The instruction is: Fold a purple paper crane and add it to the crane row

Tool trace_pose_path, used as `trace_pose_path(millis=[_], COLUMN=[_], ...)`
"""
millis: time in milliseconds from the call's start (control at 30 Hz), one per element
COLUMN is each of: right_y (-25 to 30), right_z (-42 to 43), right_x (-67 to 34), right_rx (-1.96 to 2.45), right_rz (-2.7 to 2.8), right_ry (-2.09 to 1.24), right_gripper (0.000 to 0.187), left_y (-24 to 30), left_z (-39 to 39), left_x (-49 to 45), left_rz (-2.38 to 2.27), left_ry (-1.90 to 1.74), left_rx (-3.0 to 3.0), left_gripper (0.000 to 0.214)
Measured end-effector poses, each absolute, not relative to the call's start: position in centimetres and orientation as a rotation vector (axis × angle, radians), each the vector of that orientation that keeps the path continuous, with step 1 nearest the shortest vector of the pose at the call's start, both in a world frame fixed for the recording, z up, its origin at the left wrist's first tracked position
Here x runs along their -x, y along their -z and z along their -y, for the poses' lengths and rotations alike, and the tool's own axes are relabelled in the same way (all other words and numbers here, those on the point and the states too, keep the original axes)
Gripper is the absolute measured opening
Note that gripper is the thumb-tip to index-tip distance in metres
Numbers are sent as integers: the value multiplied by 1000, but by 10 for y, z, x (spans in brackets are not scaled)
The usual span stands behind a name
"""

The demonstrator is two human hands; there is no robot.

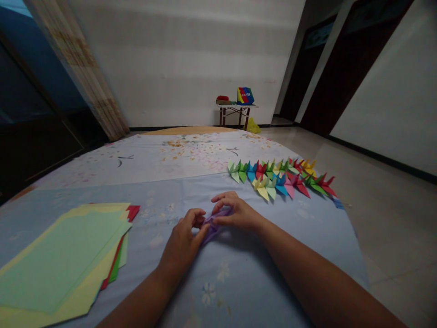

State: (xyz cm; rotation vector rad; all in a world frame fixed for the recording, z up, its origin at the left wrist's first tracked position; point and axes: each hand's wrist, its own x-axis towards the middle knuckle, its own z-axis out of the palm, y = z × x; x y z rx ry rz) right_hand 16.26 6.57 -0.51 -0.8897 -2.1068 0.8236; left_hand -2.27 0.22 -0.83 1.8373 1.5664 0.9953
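Purple paper (212, 232) sits between the 2 hands, over the near middle of the worktop, and from where I stand I can't tell whether its lower edge touches the cloth (246, 282). The left hand (182, 237) has its thumb and curled fingers closed on the paper's left side, with hardly any gap; the right hand (235, 214) pinches the upper right side, thumb below and fingers arched over. Both seem to have a firm but light hold. To my eye this is a folding or shaping step, though the fingers hide the creases. The next move, I'd judge, calls for 1 hand to steady the layers while the other presses a fold, gently enough not to crumple it

Beyond the right hand, 2 rows of folded pieces (281, 187) stand close together, in green, blue, red, pink and yellow, their points upward. Well to the left lies a stack of flat sheets (64, 255), pale green on top, with yellow, red and brighter green showing at the edges. Farther off, by the white wall (187, 59), a low stand (235, 106) carries a colourful box (245, 95)
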Motion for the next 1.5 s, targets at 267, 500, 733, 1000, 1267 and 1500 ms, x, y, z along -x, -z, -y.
trace_pose_path(millis=[267, 500, 733, 1000, 1267, 1500], right_y=[9, 6, 4, 4, 4, 4], right_z=[-68, -65, -61, -61, -62, -62], right_x=[-163, -161, -159, -159, -160, -160], right_rx=[919, 951, 917, 923, 940, 887], right_rz=[2112, 2168, 2237, 2188, 2209, 2270], right_ry=[-756, -657, -531, -596, -733, -716], right_gripper=[11, 13, 13, 9, 8, 7], left_y=[5, 7, 4, 8, 9, -3], left_z=[-4, -3, -1, -4, -4, -8], left_x=[23, 24, 21, 20, 21, 27], left_rz=[-1485, -1481, -1492, -1428, -1344, -1321], left_ry=[-1024, -1053, -1033, -1073, -1054, -924], left_rx=[-1621, -1536, -1621, -1509, -1540, -1758], left_gripper=[24, 23, 21, 25, 26, 20])
